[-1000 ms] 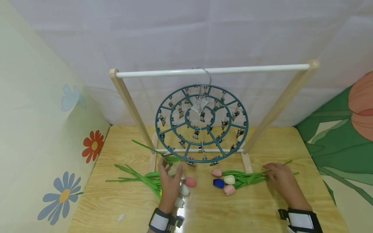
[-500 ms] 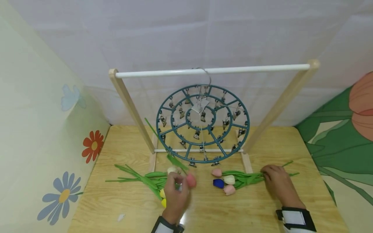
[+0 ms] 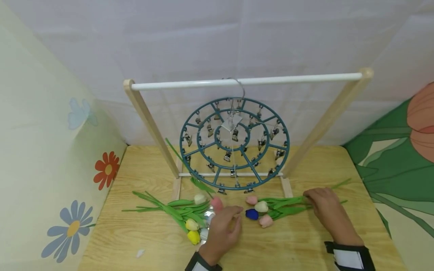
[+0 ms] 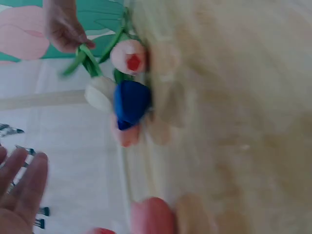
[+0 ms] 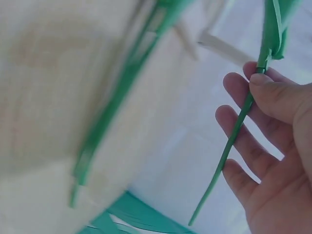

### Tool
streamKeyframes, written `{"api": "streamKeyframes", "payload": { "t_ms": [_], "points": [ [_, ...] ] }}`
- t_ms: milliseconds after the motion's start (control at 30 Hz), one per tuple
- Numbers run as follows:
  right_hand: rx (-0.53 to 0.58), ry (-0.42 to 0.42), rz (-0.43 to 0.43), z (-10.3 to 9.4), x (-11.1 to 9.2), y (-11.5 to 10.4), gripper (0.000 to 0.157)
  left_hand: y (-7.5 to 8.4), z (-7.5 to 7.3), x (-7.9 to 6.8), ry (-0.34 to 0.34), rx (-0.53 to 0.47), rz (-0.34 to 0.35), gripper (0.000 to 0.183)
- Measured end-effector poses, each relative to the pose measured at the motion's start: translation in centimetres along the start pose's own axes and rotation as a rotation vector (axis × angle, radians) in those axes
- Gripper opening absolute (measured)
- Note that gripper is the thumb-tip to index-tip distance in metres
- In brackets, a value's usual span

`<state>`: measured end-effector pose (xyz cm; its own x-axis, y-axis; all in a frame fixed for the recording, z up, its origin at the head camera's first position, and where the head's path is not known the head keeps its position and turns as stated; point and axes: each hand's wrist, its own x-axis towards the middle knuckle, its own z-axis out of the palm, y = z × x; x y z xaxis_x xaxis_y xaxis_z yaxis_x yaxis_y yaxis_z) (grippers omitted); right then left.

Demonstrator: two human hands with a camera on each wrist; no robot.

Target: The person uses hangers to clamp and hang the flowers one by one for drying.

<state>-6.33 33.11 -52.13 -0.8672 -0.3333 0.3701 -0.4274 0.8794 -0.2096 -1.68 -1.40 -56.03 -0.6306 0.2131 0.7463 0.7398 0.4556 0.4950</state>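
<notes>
My right hand [image 3: 325,210] pinches the thin green stem [image 5: 234,131] of an artificial tulip between thumb and fingers. That stem seems to lead to the white tulip head [image 3: 261,206], beside a blue tulip [image 3: 252,214] and two pink ones. My left hand [image 3: 223,233] is over the table with nothing in its grasp, its fingers extended [image 4: 31,180]. Just behind it lies a deep pink tulip [image 3: 216,203], its stem slanting up past the hanger. White tulips and a yellow tulip [image 3: 193,237] lie left of the hand, partly hidden by it.
A round teal clip hanger [image 3: 217,185] with several metal clips hangs from the white bar [image 3: 291,80] of a wooden stand [image 3: 149,124]. A small white scrap [image 3: 140,253] lies at front left. Flower-printed panels flank the wooden table [image 3: 281,248].
My left hand has moved right and toward me, away from the left bunch, leaving the deep pink tulip lying. My right hand's white tulip has shifted slightly left, its stem lifted.
</notes>
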Motion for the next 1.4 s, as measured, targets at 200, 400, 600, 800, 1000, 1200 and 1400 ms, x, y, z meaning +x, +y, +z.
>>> {"api": "streamKeyframes", "payload": {
  "t_ms": [200,400,600,800,1000,1200,1400],
  "points": [
    [-0.068,0.048,-0.060,-2.0,1.1,-2.5,0.039,0.8,0.6,1.9,-0.147,-0.005,0.016,0.056],
    [-0.141,0.071,-0.124,-4.1,2.2,-5.4,0.051,1.8,1.4,3.6,-0.296,0.093,0.009,0.066],
    [-0.180,0.089,-0.140,-5.5,2.7,-7.3,0.045,2.4,2.0,4.6,-0.349,0.163,0.041,0.065],
    [-0.174,0.135,-0.208,-6.4,3.1,-8.6,0.041,3.1,1.8,5.4,-0.387,0.174,0.018,0.066],
    [-0.126,0.141,-0.288,-5.9,3.6,-10.1,0.023,3.0,2.0,5.8,-0.405,0.278,0.022,0.059],
    [-0.122,0.108,-0.306,-5.5,3.8,-11.4,0.032,2.9,1.7,5.9,-0.370,0.340,-0.025,0.040],
    [-0.108,0.112,-0.326,-5.7,4.1,-12.7,0.020,2.4,1.3,5.6,-0.292,0.228,-0.076,0.025]
  ]
}}
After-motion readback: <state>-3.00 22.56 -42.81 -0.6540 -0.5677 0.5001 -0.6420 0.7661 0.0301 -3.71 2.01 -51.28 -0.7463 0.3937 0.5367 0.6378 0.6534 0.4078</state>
